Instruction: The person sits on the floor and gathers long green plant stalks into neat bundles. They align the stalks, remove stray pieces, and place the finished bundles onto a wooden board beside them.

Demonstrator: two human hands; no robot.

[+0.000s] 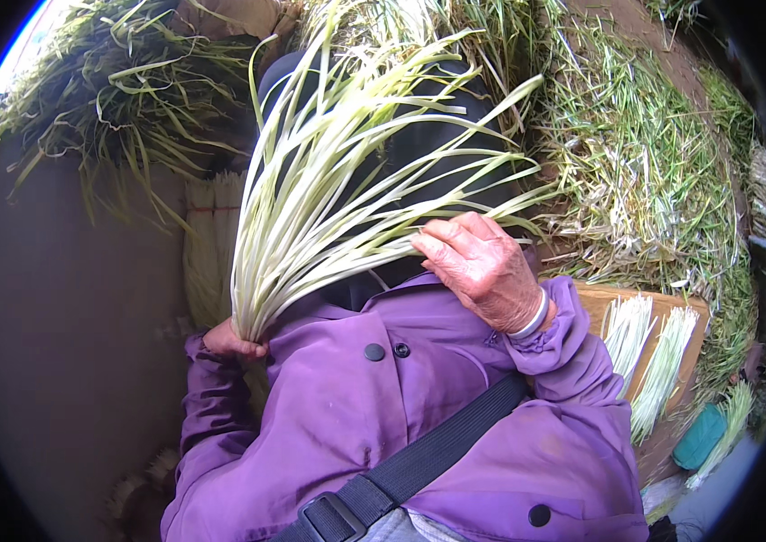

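My left hand (pixel 237 342) grips the base of a fanned bunch of pale, long-leaved stalks (pixel 315 210), which look like blanched garlic chives. White at the bottom, the leaves turn yellow-green and spread up and right over my dark-clad legs (pixel 450 135). At the lower right side of the fan is my right hand (pixel 484 267), fingers bent and thumb side turned away. Its fingertips meet the outermost leaves, some of which pass behind it. Whether a leaf is pinched there is hidden.
Leafy greens (pixel 132 88) are heaped upper left, above a banded bundle (pixel 210 251) by the grey wall (pixel 71 291). Cut leaves (pixel 633 169) cover the ground at right. Pale bundles (pixel 664 372) lie on a wooden board (pixel 687 305), near a teal object (pixel 699 437).
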